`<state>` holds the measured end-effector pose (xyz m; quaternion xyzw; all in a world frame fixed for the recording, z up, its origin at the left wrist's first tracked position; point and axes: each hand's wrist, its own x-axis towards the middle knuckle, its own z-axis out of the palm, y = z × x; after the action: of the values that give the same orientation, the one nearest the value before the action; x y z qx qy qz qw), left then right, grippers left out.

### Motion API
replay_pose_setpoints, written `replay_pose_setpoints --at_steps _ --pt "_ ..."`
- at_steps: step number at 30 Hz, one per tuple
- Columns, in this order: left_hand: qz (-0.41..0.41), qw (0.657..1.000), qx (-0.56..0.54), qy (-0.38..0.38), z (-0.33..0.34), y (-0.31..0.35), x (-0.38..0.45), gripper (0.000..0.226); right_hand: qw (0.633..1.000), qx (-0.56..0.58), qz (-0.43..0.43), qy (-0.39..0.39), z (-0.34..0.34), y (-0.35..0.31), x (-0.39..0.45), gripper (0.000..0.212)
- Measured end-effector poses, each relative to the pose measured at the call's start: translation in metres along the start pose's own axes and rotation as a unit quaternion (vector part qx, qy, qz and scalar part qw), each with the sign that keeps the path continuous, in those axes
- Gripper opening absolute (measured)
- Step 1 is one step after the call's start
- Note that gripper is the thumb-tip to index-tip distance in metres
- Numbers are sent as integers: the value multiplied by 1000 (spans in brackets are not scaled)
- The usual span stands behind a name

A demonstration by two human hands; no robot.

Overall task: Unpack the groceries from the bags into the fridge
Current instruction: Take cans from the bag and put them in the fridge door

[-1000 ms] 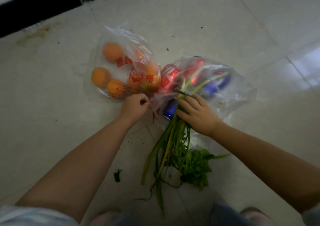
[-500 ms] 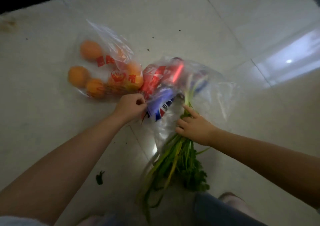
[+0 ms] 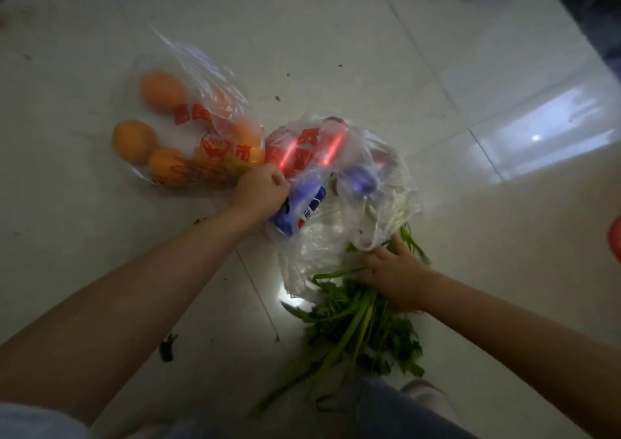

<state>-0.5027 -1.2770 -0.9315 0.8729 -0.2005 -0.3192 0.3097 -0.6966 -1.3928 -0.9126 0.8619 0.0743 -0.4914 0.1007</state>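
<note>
Two clear plastic bags lie on the pale tiled floor. The left bag holds several oranges. The right bag holds red and blue drink cans. My left hand is clenched on the edge of the can bag. My right hand grips a bunch of green leafy stalks, now nearly out of the bag's mouth, with the leaves trailing toward my legs.
A small scrap of green leaf lies on the floor near my left forearm. A red object shows at the right edge. My knees and a shoe fill the bottom of the view. A dark band runs along the top edge.
My right hand has drawn the greens back toward me, almost out of the can bag. My left hand keeps its hold on the bag. The view has shifted.
</note>
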Motion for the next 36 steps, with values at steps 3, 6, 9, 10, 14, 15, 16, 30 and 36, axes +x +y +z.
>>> replay_pose_setpoints --at_steps 3,6,9,10,14,15,16,30,36 --pt "25 999 -48 -7 2 6 -4 8 986 85 -11 140 -8 2 -5 39" --pt "68 996 -52 -29 3 9 -11 20 957 46 -55 281 -7 17 1 24" --pt "115 990 -11 -79 6 15 -16 23 968 -46 -81 235 -10 17 17 36" --pt "132 985 26 -111 8 15 -17 26 972 -74 -93 202 -11 16 23 41" --pt "131 955 205 -168 18 3 -11 44 995 -75 22 56 -21 14 37 43" --pt "110 956 220 -159 20 -1 -9 47 994 -80 55 58 -25 18 37 42" --pt "98 958 227 -145 19 -5 -8 49 991 -73 91 69 -27 25 37 40" --pt "47 959 273 -54 22 -18 5 38 933 171 240 206 -47 96 52 36" --pt "86 961 261 -31 25 -16 4 28 963 112 137 204 -45 76 70 57"
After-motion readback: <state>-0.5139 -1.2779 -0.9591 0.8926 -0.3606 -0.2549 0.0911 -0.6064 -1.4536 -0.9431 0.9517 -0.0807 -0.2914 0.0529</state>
